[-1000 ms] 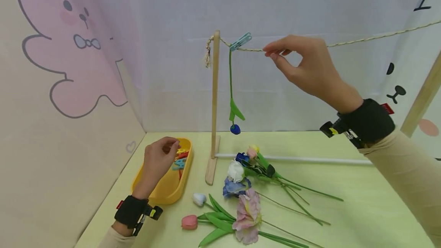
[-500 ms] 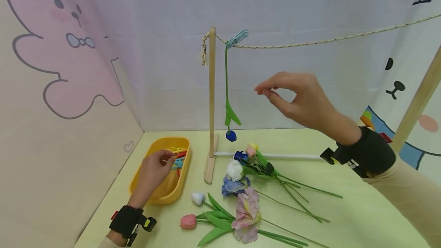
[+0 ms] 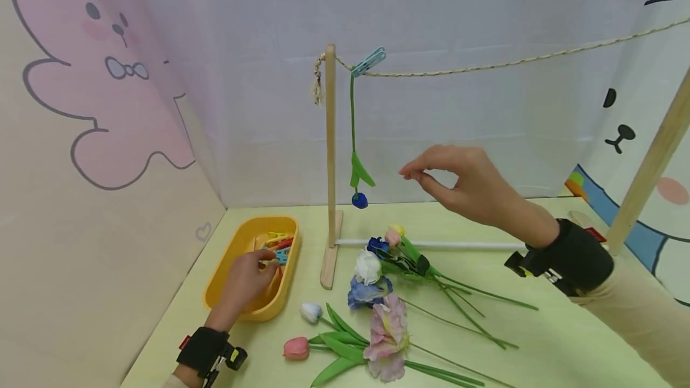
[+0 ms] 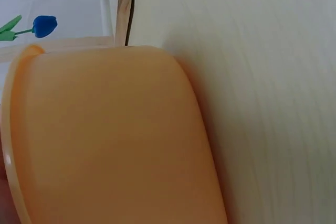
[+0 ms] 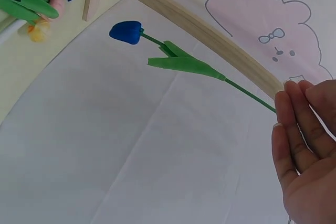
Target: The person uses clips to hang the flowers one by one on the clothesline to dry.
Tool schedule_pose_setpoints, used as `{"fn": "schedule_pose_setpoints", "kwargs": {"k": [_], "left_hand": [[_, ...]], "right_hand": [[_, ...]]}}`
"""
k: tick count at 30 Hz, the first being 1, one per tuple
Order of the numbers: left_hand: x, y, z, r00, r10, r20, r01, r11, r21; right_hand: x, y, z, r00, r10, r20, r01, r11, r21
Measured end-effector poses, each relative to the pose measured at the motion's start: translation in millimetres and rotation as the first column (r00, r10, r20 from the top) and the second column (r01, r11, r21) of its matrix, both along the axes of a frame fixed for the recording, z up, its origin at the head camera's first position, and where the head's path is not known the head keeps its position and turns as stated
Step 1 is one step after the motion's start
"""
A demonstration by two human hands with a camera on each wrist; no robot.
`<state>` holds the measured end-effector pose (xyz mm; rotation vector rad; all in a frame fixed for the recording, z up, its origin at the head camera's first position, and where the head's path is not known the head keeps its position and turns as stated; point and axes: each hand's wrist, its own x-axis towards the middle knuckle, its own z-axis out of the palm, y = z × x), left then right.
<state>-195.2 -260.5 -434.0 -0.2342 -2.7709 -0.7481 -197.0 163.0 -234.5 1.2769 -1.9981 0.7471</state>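
Note:
My left hand (image 3: 249, 280) reaches down into a yellow plastic basket (image 3: 215, 292), its fingers bent loosely beside several coloured clothespins (image 3: 283, 254). No clothespin shows between thumb and forefinger. The left wrist view has mostly the outer wall of this basket (image 4: 115, 140). My right hand (image 3: 463, 181) hovers in the air right of a hanging blue tulip (image 3: 359, 200), fingers relaxed and holding nothing. That tulip (image 5: 126, 32) hangs head down, apart from the right hand (image 5: 310, 145). A light blue clothespin (image 3: 369, 61) clips its stem to a rope (image 3: 458, 70).
The rope runs from a wooden post (image 3: 331, 148) toward another post (image 3: 647, 166) at right. A white rod (image 3: 458, 245) lies low between them. Artificial flowers lie on the table: a white rose (image 3: 368, 266), a pink blossom (image 3: 386, 340), a pink tulip (image 3: 296, 348) and others.
My right hand has left the rope and dropped well below it. My left hand has lowered into the basket toward the clothespins. The hanging tulip swings slightly.

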Motion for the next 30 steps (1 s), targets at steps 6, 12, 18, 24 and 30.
{"fn": "schedule_pose_setpoints", "kwargs": {"k": [6,12,18,24,30], "left_hand": [[-1.0,-0.1,-7.1,0.998,-0.017,0.058,0.020,0.999,-0.043],[-0.2,-1.1,-7.1,0.998,-0.045,0.046,0.049,0.995,-0.090],[0.6,-2.5,-5.9,0.997,-0.038,0.066,0.044,0.994,-0.099],[0.8,-3.5,-5.3,0.995,-0.024,0.093,0.033,0.995,-0.091],[-3.1,-2.9,-5.5,0.997,0.003,0.076,0.004,0.995,-0.097]], "right_hand": [[-3.5,0,-16.5,0.999,0.009,0.034,-0.009,1.000,0.007],[-5.0,1,-30.8,0.998,0.004,0.059,-0.005,1.000,0.015],[-6.8,0,-43.3,0.997,-0.003,0.074,0.002,1.000,0.026],[-7.2,-1,-53.3,0.994,-0.004,0.109,0.000,0.999,0.037],[-7.4,-2,-59.6,0.992,0.012,0.127,-0.016,0.999,0.034]]}}
